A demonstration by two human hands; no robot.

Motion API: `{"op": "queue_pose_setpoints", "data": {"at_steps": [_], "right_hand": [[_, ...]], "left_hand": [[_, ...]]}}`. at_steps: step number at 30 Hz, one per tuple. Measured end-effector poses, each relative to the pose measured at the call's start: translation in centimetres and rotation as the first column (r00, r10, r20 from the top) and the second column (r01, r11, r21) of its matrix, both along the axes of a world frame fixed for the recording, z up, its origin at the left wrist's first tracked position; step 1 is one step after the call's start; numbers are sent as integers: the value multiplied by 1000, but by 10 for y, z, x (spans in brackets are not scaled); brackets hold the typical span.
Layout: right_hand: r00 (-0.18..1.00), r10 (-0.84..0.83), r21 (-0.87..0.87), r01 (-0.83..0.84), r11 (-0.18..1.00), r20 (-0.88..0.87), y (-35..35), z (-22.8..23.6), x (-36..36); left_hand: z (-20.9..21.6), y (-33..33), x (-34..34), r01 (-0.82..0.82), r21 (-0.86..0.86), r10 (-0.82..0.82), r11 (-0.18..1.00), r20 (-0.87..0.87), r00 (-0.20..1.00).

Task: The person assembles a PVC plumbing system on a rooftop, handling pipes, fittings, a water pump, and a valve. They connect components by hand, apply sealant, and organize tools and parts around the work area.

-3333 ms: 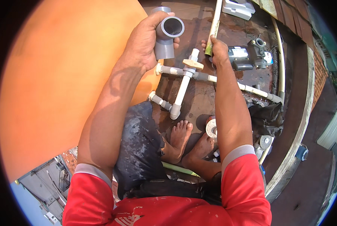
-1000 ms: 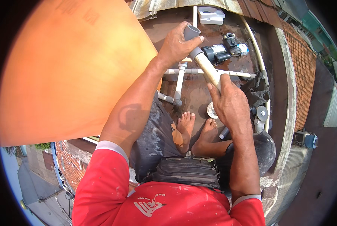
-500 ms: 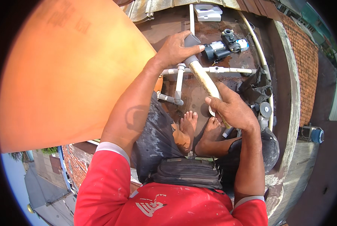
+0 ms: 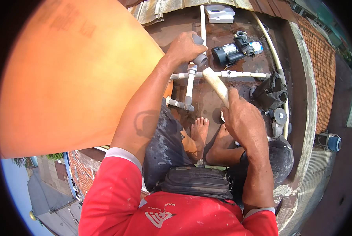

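My left hand (image 4: pixel 182 49) is wrapped round a grey PVC pipe fitting (image 4: pixel 200 59), whose round open end faces down toward the pipe. In my right hand (image 4: pixel 244 120) is a cream-coloured length of PVC pipe (image 4: pixel 216 85), tilted up and to the left. A gap separates the pipe's upper end from the fitting. The pipe's lower end is hidden by my right hand. Beside that hand, between it and my feet, shows a white curved edge (image 4: pixel 222 116), too covered to name.
Across the floor runs a white pipe line (image 4: pixel 244 74) with grey joints. A black water pump (image 4: pixel 228 53) and a white foam box (image 4: pixel 219 15) lie beyond. To the right are a black plastic bag (image 4: pixel 269 92), an angle grinder (image 4: pixel 279 117) and a low wall (image 4: pixel 307 86). A large orange surface (image 4: pixel 81 86) fills the left.
The grey fitting has come off the pipe's end. My right hand has drawn the pipe down and away, while my left hand keeps the fitting, now tilted differently.
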State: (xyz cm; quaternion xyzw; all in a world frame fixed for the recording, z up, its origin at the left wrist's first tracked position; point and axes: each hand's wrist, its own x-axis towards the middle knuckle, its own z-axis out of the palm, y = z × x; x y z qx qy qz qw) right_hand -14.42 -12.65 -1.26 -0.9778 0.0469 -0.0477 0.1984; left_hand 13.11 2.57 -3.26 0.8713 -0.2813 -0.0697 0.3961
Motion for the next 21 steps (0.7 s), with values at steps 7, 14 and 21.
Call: {"op": "queue_pose_setpoints", "data": {"at_steps": [7, 14, 21], "right_hand": [[927, -137, 489, 305, 817, -349, -25, 2, 17], [878, -201, 5, 225, 974, -434, -53, -66, 18], [694, -477, -42, 543, 838, -539, -76, -196, 64]], "left_hand": [[14, 42, 16, -413, -404, 68, 817, -643, 763], [16, 46, 9, -308, -555, -221, 773, -690, 690], [18, 27, 3, -255, -565, -302, 785, -708, 638]]}}
